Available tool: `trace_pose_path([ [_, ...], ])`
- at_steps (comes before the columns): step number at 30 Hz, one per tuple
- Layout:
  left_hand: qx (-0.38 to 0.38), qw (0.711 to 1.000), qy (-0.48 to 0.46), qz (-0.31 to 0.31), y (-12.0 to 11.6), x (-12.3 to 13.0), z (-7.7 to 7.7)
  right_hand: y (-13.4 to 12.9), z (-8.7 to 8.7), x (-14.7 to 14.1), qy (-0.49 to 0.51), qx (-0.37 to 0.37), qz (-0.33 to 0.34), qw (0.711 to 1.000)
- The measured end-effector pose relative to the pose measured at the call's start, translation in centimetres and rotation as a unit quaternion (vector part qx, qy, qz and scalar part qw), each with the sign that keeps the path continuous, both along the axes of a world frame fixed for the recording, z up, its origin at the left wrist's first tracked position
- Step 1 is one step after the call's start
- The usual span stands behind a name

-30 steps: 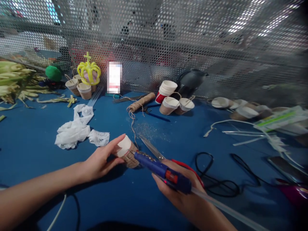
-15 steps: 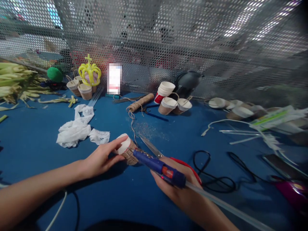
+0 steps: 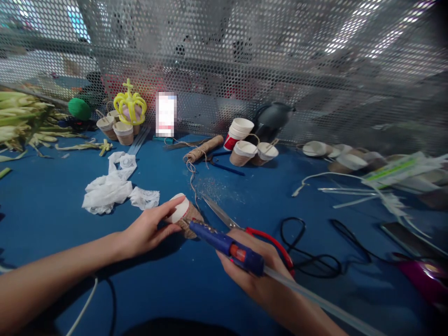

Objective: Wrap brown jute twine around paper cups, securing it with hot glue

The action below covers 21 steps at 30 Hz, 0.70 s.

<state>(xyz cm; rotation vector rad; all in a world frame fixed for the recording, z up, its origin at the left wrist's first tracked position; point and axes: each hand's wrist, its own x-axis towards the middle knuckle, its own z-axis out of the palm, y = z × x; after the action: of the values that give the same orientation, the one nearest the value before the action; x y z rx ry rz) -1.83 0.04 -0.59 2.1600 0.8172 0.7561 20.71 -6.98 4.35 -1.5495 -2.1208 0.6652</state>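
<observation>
A paper cup [image 3: 191, 219] wrapped in brown burlap lies tilted on its side, its white rim band bare. My left hand [image 3: 154, 228] grips it between thumb and fingers. Wrapped round a blue glue gun [image 3: 224, 247], my right hand [image 3: 252, 270] points the nozzle at the cup's burlap side; I cannot tell whether the tip touches. A clear glue stick [image 3: 315, 298] sticks out of the gun's back. Red-handled scissors [image 3: 224, 215] lie just beyond the right hand, handles partly hidden by it.
Twine spool [image 3: 206, 148], finished small buckets [image 3: 243, 154] and a cup stack [image 3: 241, 127] stand behind. White lace [image 3: 108, 191] lies left, near a yellow crown [image 3: 129, 107]. A black cord [image 3: 308, 261] and plastic bag [image 3: 402, 172] are at right. A perforated metal screen [image 3: 210, 60] bounds the back.
My right hand has shifted slightly left with the glue gun, its nozzle moving lower along the cup's side. More of the scissors' red handle shows. My left hand keeps its hold.
</observation>
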Motion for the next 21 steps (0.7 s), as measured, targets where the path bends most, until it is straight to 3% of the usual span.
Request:
trace_pose_path([
  [4,-0.006,1.0,0.004,0.0,0.02,0.02,0.0,0.11,0.16,-0.01,-0.015,0.034,-0.013,0.999],
  [8,-0.005,1.0,-0.005,-0.001,0.02,0.03,-0.09,0.02,-0.2,-0.01,0.018,-0.004,0.02,1.0],
  [15,-0.019,1.0,-0.011,-0.006,-0.08,0.08,0.03,-0.23,-0.55,-0.01,0.021,-0.016,0.013,1.0],
  [21,-0.025,1.0,0.003,-0.006,-0.02,-0.05,-0.07,0.22,-0.09,0.18,0.015,0.034,-0.021,0.999],
])
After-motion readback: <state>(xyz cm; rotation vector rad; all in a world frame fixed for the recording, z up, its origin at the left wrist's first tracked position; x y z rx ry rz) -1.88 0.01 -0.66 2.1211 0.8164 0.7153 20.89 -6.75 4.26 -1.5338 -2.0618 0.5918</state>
